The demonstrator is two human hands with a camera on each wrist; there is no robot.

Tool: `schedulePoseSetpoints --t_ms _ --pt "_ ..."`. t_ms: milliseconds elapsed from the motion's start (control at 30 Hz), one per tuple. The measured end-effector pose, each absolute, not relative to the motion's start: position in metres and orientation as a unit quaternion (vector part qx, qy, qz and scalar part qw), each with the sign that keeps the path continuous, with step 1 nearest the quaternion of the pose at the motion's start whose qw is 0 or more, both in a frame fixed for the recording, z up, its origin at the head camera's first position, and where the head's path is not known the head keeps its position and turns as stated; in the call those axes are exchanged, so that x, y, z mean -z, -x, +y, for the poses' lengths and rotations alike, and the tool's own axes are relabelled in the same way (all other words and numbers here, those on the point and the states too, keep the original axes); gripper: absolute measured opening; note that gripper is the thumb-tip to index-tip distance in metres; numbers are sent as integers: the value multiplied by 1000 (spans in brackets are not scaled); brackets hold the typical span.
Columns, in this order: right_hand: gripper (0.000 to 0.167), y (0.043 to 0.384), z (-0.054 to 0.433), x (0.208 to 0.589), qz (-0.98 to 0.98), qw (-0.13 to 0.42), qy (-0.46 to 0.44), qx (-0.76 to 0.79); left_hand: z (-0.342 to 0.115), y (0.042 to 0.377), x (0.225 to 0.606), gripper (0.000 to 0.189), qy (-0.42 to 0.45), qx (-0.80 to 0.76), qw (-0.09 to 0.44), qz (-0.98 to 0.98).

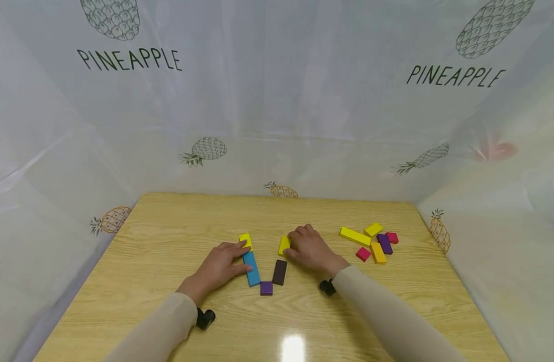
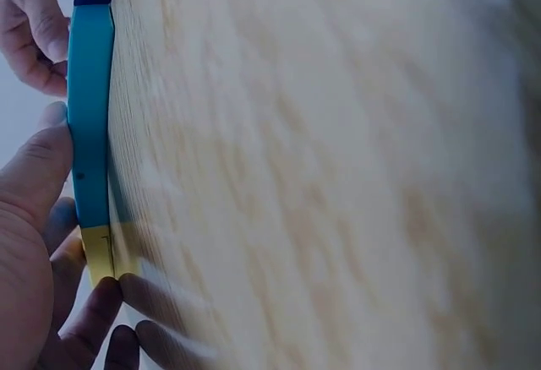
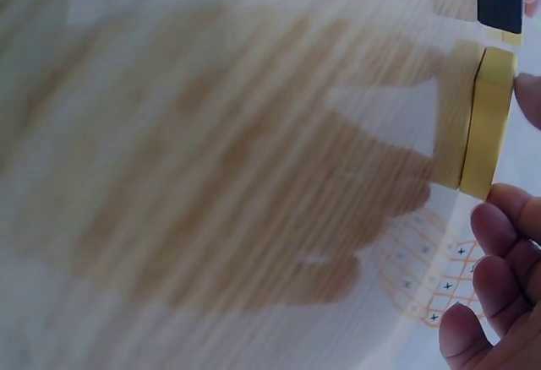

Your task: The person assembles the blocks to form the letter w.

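While the left hand [image 1: 220, 265] rests flat-fingered against the blue block [image 1: 252, 268], grip relaxed, the right hand [image 1: 309, 248] pinches a yellow block [image 1: 283, 245] beside it on the desk [image 1: 168, 236].

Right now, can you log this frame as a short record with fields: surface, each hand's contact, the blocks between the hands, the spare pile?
surface: wooden table, pineapple-print sheet behind
left hand: left hand touches the blue block and the small yellow block at its far end
right hand: right hand touches a yellow block
between hands: dark brown block, small purple block, forming a V with the others
spare pile: loose blocks right of the right hand, yellow, purple, pink
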State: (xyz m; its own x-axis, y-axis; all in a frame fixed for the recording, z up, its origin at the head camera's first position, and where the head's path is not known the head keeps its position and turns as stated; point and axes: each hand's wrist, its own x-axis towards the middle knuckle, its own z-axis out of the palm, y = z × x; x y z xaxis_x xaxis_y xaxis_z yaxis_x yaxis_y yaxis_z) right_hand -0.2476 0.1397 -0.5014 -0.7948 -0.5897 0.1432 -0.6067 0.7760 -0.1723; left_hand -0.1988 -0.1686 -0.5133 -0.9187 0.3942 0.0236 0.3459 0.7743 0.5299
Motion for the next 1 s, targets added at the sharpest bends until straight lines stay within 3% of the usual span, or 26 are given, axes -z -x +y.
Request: schedulePoseSetpoints --t_ms 367,1000 --pt "59 246 145 504 -941 29 -319 -111 -169 199 516 60 -200 -274 44 940" --pt "44 246 143 503 -936 36 -327 -127 -170 202 516 61 -200 -272 45 940"
